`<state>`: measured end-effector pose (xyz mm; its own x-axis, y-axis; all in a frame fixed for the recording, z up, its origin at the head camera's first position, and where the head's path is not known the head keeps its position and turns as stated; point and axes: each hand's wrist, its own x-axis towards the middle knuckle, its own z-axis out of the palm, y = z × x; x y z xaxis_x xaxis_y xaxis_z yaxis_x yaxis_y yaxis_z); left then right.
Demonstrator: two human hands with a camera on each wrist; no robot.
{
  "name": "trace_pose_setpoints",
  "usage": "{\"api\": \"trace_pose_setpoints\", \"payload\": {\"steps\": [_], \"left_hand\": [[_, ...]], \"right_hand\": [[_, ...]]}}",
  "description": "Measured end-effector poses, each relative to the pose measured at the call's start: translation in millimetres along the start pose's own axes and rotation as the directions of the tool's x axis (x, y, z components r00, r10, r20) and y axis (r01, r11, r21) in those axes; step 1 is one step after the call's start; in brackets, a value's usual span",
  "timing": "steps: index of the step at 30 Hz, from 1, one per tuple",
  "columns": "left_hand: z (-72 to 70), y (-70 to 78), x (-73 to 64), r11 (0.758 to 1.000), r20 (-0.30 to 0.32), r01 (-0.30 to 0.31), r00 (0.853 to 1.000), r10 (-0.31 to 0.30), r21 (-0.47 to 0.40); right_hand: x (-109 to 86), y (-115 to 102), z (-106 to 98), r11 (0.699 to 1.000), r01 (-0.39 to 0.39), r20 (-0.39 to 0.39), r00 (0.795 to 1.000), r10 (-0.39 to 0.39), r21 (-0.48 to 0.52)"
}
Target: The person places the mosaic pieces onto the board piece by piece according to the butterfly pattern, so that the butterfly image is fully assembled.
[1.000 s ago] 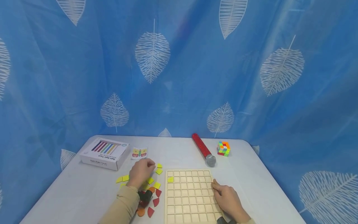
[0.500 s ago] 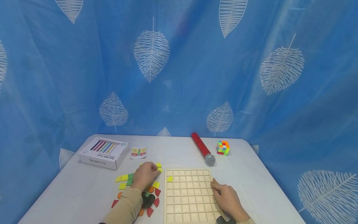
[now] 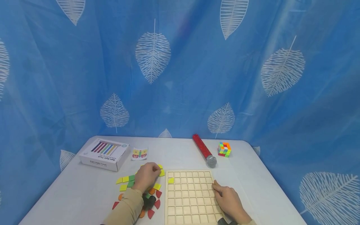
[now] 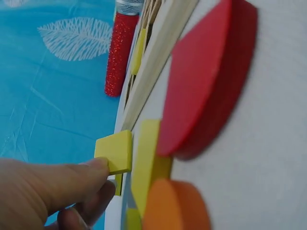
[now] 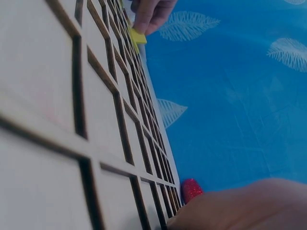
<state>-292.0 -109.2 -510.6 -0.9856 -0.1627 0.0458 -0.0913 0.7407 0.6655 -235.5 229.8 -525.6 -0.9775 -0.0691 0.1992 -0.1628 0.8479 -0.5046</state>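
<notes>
My left hand (image 3: 147,177) pinches a yellow tile (image 4: 115,151) between thumb and fingers, just left of the wooden grid board (image 3: 191,200). In the left wrist view the tile is tilted up, beside other yellow tiles. One yellow tile with a rounded corner (image 3: 171,180) sits in a cell near the board's top left. My right hand (image 3: 230,200) grips the board's right edge. Under and around my left wrist lie loose yellow, green, orange and red pieces, partly hidden by the sleeve. A red quarter-like piece (image 4: 201,72) is close to the left wrist camera.
A card with a butterfly pattern (image 3: 139,154) lies beyond my left hand, right of a white box (image 3: 105,154). Behind the board are a red microphone (image 3: 203,147) and a puzzle cube (image 3: 224,149). A blue curtain (image 3: 185,78) hangs behind the table.
My left hand has come down among the pieces and taken hold of a yellow tile, which now shows more upright at its fingertips. My right hand stays at the board's edge.
</notes>
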Motion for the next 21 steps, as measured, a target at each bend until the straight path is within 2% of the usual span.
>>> {"api": "trace_pose_setpoints", "payload": {"steps": [4,9,15,21], "left_hand": [[-2.6,4.6,-2.1,1.0,0.006,-0.004,1.0,0.005,-0.03],[-1.8,18.7,-8.8,0.995,0.011,-0.079,0.997,0.08,-0.055],[9.8,33.5,-19.8,0.984,0.041,-0.158,0.986,0.161,-0.079],[23.1,34.1,-24.8,0.973,0.054,-0.221,0.973,0.225,-0.065]], "right_hand": [[-0.6,-0.2,-0.4,1.0,0.0,0.006,1.0,0.0,0.002],[-0.9,-0.1,-1.5,1.0,0.0,0.015,1.0,0.0,0.002],[0.9,-0.7,-1.3,1.0,-0.006,0.01,1.0,0.005,0.011],[-0.7,-2.1,-0.6,1.0,-0.007,0.021,1.0,0.007,0.013]]}}
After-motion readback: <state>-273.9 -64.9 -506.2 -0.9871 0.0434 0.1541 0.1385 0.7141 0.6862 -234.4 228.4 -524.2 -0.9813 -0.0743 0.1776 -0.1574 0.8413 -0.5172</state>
